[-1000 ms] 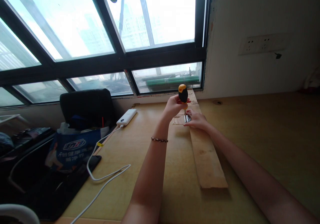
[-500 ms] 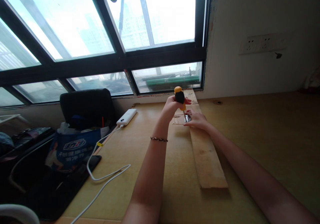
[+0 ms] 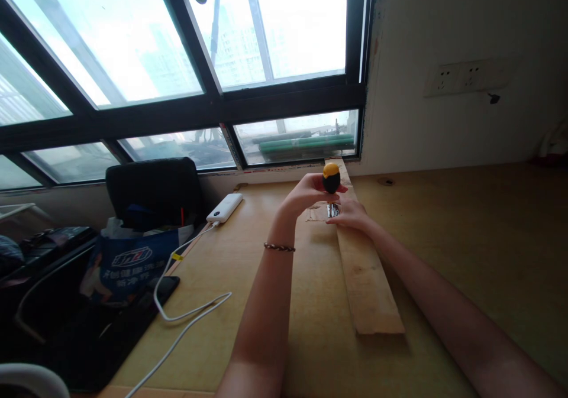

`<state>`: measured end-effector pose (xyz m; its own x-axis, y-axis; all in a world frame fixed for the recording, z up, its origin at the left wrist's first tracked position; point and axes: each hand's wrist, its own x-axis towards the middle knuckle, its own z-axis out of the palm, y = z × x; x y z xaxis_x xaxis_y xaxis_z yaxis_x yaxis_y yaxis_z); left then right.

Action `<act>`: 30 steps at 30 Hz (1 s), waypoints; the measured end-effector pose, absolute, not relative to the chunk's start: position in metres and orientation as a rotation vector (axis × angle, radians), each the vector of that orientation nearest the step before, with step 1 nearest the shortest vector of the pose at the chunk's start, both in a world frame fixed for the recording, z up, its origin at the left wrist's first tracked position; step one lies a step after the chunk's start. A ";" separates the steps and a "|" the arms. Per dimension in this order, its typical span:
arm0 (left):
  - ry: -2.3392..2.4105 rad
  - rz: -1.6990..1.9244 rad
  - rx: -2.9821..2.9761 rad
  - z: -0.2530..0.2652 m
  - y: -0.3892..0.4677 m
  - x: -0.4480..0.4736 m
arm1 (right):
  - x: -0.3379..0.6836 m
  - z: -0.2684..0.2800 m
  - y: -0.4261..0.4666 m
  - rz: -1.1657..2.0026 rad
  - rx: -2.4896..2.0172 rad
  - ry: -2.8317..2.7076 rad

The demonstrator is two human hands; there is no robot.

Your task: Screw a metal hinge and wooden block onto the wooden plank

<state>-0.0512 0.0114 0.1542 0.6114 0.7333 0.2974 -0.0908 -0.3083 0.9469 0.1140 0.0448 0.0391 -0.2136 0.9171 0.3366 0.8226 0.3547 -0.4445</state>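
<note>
In the head view my left hand (image 3: 314, 190), a braided bracelet on its wrist, is closed round the yellow-and-black handle of a screwdriver (image 3: 331, 178). Its shaft points down at a small shiny metal fitting (image 3: 332, 210), whose exact kind I cannot make out. My right hand (image 3: 352, 214) rests on the long wooden board (image 3: 370, 288), thumb and fingers holding the fitting from the right. A short, thin piece of wood (image 3: 316, 212) sticks out to the left under the fitting. The screwdriver's tip is hard to see against the metal.
The board lies on a wooden table (image 3: 465, 256) that reaches the window wall. To the left are a white power bank (image 3: 225, 208) with a white cable (image 3: 195, 312), a black chair (image 3: 153, 188) and a blue bag (image 3: 128, 262). A socket panel (image 3: 470, 77) is on the right wall.
My left hand has turned, and the screwdriver handle has shifted right and slightly down, its end now tipped more towards me. My right hand keeps its place at the metal fitting.
</note>
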 end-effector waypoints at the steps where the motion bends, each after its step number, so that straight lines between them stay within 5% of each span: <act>1: 0.544 0.928 1.691 0.153 0.013 -0.049 | 0.114 0.039 0.045 0.240 -1.520 -2.074; 13: 1.023 1.662 1.535 0.124 0.051 -0.038 | 0.115 0.038 0.044 0.355 -1.436 -2.047; 30: 0.874 1.814 1.384 0.157 0.025 -0.042 | 0.115 0.038 0.046 0.385 -1.431 -2.053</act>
<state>-0.0422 0.0254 0.1567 -0.1991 0.8351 0.5128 -0.1196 -0.5401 0.8331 0.1153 0.0464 0.0375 -0.2386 0.9210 0.3080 0.7471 0.3767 -0.5477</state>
